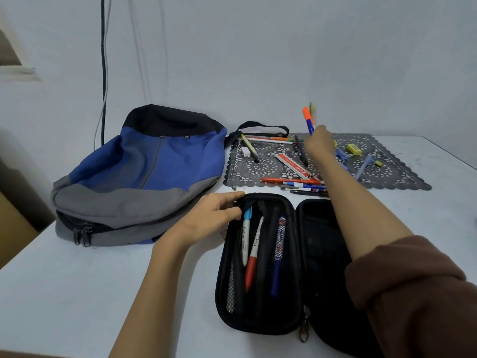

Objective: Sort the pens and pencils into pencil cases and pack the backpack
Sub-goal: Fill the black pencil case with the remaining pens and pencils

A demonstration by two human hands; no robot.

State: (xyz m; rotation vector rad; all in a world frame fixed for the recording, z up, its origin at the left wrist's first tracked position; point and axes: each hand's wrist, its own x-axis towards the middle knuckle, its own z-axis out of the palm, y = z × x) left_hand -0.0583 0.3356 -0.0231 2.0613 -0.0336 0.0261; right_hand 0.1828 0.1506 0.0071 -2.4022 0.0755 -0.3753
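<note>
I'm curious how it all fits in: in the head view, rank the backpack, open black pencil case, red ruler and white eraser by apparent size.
1. backpack and black pencil case: look alike; the case lies nearer the camera, so unranked.
2. red ruler
3. white eraser

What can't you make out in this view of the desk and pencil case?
Head view, right hand: its fingers are hidden behind its own back; the pens it grips are blurred.
Head view, pencil case: right half too dark, partly covered by the forearm.
Head view, backpack: inside hidden by its fabric.
</note>
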